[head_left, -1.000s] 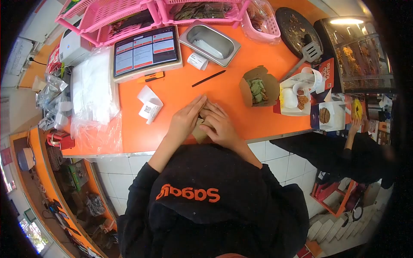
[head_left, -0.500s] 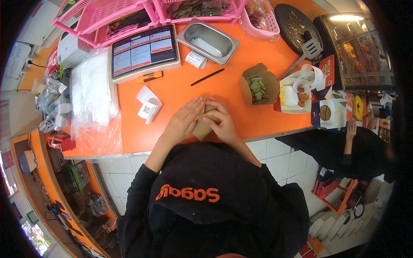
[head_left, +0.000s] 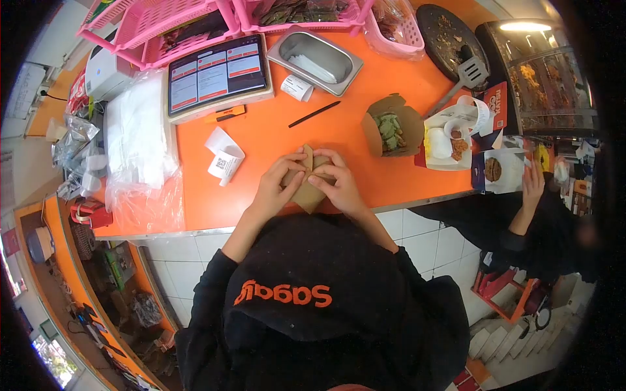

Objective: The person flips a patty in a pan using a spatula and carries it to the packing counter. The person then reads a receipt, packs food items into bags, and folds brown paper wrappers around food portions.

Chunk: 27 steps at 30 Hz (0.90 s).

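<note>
Near the front edge of the orange table, a brown cardboard food box (head_left: 309, 194) sits between my two hands, its top flaps drawn together. My left hand (head_left: 276, 188) is closed on its left side, thumb and fingers pinching a flap. On the opposite side, my right hand (head_left: 340, 185) grips another flap, its thumb close to the left thumb at the middle. The inside of the box is hidden. To the right stands an open brown box (head_left: 373, 135) with green leafy food in it. A curled paper receipt (head_left: 225, 159) lies to the left.
Along the back are a tablet (head_left: 217, 73), a steel pan (head_left: 339, 81) and pink baskets (head_left: 195, 16). A black stick (head_left: 314, 115) and an orange cutter (head_left: 228, 114) lie nearby. Rightward are a spatula (head_left: 471, 73), food boxes (head_left: 438, 156) and a co-worker's hand (head_left: 533, 186).
My left fingers, which lay flat over the box top, are now bent and pinching a flap. My right hand has shifted slightly. The co-worker's hand has moved up beside the burger box.
</note>
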### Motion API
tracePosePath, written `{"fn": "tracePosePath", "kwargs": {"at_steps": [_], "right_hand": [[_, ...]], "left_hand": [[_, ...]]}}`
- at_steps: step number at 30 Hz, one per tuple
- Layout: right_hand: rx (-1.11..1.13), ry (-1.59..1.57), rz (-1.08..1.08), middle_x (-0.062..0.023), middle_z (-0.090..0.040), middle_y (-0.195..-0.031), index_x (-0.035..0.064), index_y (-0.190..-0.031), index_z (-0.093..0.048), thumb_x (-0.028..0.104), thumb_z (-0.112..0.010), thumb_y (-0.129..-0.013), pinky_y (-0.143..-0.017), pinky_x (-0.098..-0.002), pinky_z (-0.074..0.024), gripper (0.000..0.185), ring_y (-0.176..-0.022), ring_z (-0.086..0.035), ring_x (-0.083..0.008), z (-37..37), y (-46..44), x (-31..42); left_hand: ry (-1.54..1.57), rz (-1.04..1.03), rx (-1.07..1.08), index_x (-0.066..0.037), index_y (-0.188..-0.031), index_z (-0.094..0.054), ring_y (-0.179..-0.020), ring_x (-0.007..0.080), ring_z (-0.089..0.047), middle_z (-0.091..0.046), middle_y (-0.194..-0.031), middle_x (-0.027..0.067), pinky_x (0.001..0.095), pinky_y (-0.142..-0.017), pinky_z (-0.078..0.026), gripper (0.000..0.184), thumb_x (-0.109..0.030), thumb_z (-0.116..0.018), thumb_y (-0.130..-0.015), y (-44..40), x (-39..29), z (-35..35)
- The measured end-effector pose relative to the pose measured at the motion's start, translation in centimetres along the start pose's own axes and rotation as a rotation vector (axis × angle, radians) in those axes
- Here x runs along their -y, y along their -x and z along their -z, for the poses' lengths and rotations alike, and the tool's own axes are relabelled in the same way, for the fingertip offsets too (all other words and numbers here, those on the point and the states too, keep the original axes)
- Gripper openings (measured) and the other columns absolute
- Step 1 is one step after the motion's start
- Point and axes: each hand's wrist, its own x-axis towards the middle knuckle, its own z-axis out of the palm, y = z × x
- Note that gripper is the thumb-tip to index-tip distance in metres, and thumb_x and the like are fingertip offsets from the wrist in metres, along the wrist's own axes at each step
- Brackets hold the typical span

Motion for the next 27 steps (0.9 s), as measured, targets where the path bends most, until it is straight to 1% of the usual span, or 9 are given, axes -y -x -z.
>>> {"fn": "tracePosePath", "kwargs": {"at_steps": [2,5,8,11,14,17,23,27], "right_hand": [[0.005,-0.019,-0.021,-0.0097,-0.051,-0.122,0.0021,-0.081,-0.066,0.010,-0.071,-0.075,-0.099,-0.0388,-0.0342,0.011,-0.118,-0.043,-0.0294,0.0,0.0,0.2],[0.002,-0.037,-0.014,-0.0097,-0.051,-0.121,0.0022,-0.080,-0.065,0.010,-0.071,-0.075,-0.098,-0.0387,-0.0349,0.010,-0.117,-0.044,-0.0294,-0.1,-0.1,-0.1],[0.005,-0.009,-0.029,-0.0096,-0.051,-0.121,0.0021,-0.079,-0.065,0.010,-0.071,-0.074,-0.097,-0.0385,-0.0356,0.010,-0.116,-0.045,-0.0291,-0.1,-0.1,-0.2],[0.036,-0.084,-0.009,-0.0094,-0.051,-0.121,0.0026,-0.081,-0.067,0.010,-0.071,-0.075,-0.097,-0.0385,-0.0354,0.011,-0.116,-0.045,-0.0287,0.4,-0.2,0.2],[0.054,-0.136,-0.048,-0.0093,-0.051,-0.122,0.0031,-0.084,-0.068,0.012,-0.071,-0.077,-0.098,-0.0387,-0.0346,0.012,-0.116,-0.045,-0.0285,0.7,-0.1,0.2],[0.063,-0.064,-0.002,-0.0094,-0.052,-0.121,0.0038,-0.087,-0.069,0.013,-0.070,-0.078,-0.098,-0.0390,-0.0342,0.013,-0.117,-0.045,-0.0286,0.7,-0.1,0.0],[0.040,-0.104,-0.051,-0.0097,-0.055,-0.120,0.0045,-0.089,-0.071,0.015,-0.070,-0.079,-0.099,-0.0389,-0.0344,0.015,-0.117,-0.045,-0.0289,0.4,0.0,-0.1],[0.023,-0.067,-0.087,-0.0099,-0.055,-0.120,0.0041,-0.089,-0.070,0.015,-0.070,-0.079,-0.098,-0.0393,-0.0351,0.015,-0.116,-0.046,-0.0290,0.1,0.0,-0.4]], "left_hand": [[-0.033,-0.036,-0.015,-0.002,-0.092,-0.057,-0.116,0.0262,-0.053,-0.058,-0.118,0.0126,0.0355,-0.092,-0.044,0.008,-0.005,-0.061,-0.086,-0.3,-0.5,0.2],[-0.011,-0.018,0.012,-0.003,-0.092,-0.057,-0.112,0.0257,-0.054,-0.056,-0.118,0.0115,0.0360,-0.092,-0.044,0.008,-0.007,-0.062,-0.086,-0.3,-0.7,0.4],[-0.039,-0.033,0.050,-0.003,-0.090,-0.057,-0.115,0.0252,-0.050,-0.052,-0.121,0.0100,0.0364,-0.094,-0.041,0.010,-0.008,-0.064,-0.085,-0.4,-1.0,0.7],[0.029,0.014,0.072,-0.004,-0.090,-0.058,-0.119,0.0252,-0.046,-0.049,-0.122,0.0089,0.0362,-0.097,-0.039,0.012,-0.009,-0.066,-0.083,-0.6,-1.1,0.8],[0.060,0.039,0.088,-0.004,-0.091,-0.058,-0.121,0.0247,-0.044,-0.048,-0.124,0.0084,0.0361,-0.098,-0.038,0.013,-0.010,-0.066,-0.083,-0.6,-1.0,0.9],[0.090,0.063,0.130,-0.003,-0.091,-0.058,-0.121,0.0237,-0.043,-0.047,-0.125,0.0081,0.0355,-0.098,-0.038,0.012,-0.010,-0.065,-0.084,-0.7,-1.3,1.2],[0.078,0.065,0.180,-0.003,-0.092,-0.058,-0.121,0.0229,-0.043,-0.046,-0.125,0.0077,0.0333,-0.095,-0.039,0.008,-0.007,-0.061,-0.086,-0.7,-1.1,1.6],[0.051,0.073,0.187,-0.003,-0.091,-0.059,-0.121,0.0227,-0.042,-0.045,-0.126,0.0077,0.0330,-0.093,-0.039,0.007,-0.007,-0.061,-0.086,-0.9,-1.3,1.7]]}}
